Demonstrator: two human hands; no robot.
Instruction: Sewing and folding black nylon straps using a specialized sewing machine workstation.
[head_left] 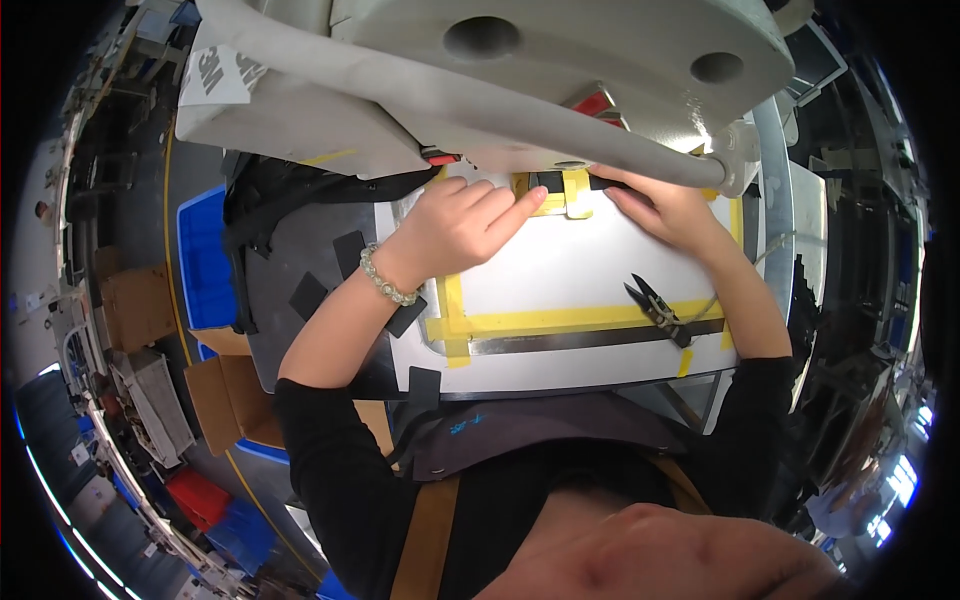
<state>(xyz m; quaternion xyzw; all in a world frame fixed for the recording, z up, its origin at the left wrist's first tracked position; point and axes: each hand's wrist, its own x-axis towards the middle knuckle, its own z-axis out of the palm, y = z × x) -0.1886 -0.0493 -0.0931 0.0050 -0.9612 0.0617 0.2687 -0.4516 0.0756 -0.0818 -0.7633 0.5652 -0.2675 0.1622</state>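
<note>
Beneath the head of a large grey machine, a small dark piece lies among yellow tape strips on the white work surface. My left hand, with a beaded bracelet at the wrist, is curled; one finger reaches out to the dark piece's left end. Whether anything is inside its curled fingers is hidden. On the other side, my right hand lies with fingers stretched and thumb apart, just right of the tape; its fingertips are partly covered by the machine. Black-bladed thread snips rest nearer me.
Several dark rectangular pieces lie along the table's left side. Black fabric is heaped at the far left, beside a blue bin. An open cardboard box stands left of me. A grey tube crosses the machine.
</note>
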